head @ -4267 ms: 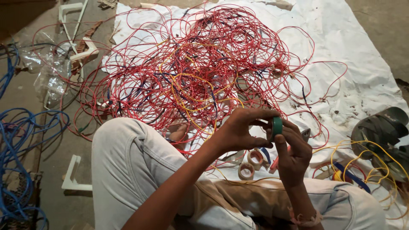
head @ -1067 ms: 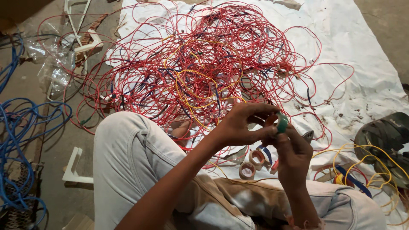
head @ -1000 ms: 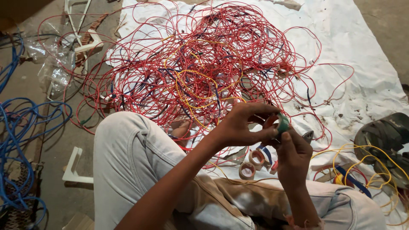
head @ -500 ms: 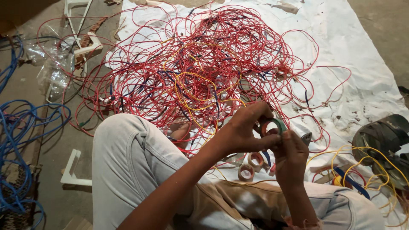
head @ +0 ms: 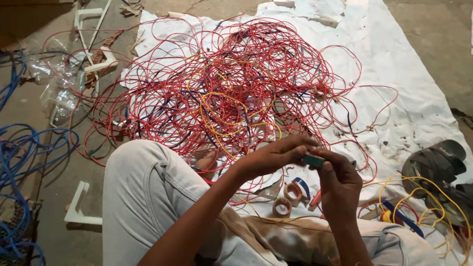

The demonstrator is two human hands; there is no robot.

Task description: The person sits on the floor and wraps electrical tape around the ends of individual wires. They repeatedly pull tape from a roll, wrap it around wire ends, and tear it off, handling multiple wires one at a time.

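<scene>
I sit on the floor with my knees up, both hands raised over my lap. A small green roll of tape [head: 313,160] is pinched between them. My left hand [head: 276,155] grips it from the left with thumb and fingers, and my right hand [head: 339,183] holds it from below and the right. Just beyond my hands lies a big tangle of red wire [head: 221,88] with yellow and blue strands, spread on a white sheet [head: 409,83]. Under my hands sit two tan tape rolls [head: 288,199] and a blue one [head: 301,186].
Blue cable coils [head: 19,177] lie on the bare floor at the left. White plastic brackets [head: 81,212] and clear plastic wrap [head: 59,83] sit beside them. A dark metal part [head: 436,167] with yellow wire [head: 423,197] lies at the right.
The green tape roll has stayed between my hands while my fingers shifted around it. My hands sit slightly lower and closer to my lap than before.
</scene>
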